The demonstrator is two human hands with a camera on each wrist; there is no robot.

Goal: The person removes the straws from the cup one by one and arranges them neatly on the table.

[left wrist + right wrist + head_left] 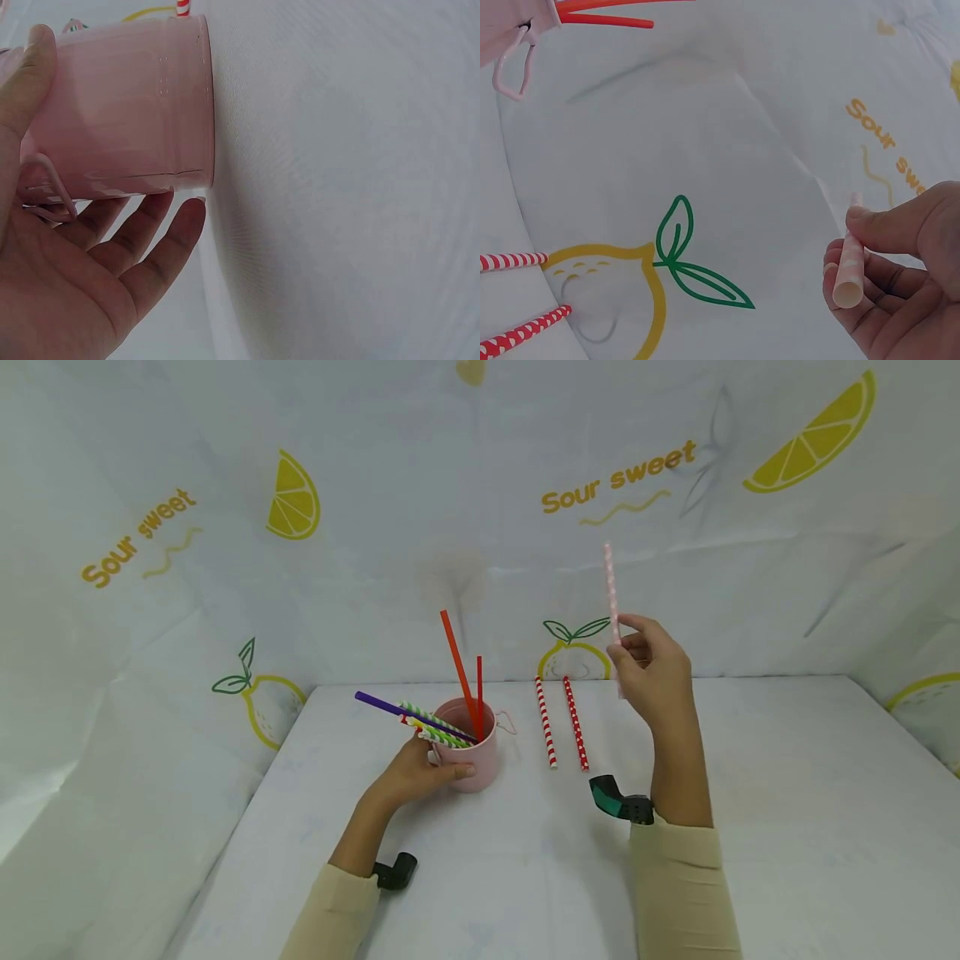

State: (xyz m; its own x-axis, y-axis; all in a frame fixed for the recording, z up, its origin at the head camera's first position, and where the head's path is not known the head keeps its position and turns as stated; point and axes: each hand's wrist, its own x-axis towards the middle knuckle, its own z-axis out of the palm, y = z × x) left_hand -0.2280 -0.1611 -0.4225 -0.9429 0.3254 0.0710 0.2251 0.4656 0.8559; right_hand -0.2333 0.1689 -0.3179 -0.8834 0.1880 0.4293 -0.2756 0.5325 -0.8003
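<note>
My left hand (417, 770) grips a small pink metal bucket (480, 767) from its left side, thumb along the front and fingers round the far side, as the left wrist view also shows. Straws stand in the bucket: two red ones (456, 653), a purple one (378, 702) and several striped ones in green and other colours, leaning left. My right hand (660, 672) pinches a pale pink straw with white spots (611, 585) between thumb and fingers. It is raised upright in front of the backdrop, and its open lower end shows in the right wrist view.
A red-and-white striped straw (547, 727) and a red straw with white dots (576, 727) lie side by side on the white table (480, 877), right of the bucket. A wire handle (507, 722) sticks out from the bucket's right. A printed white backdrop (405, 527) rises behind.
</note>
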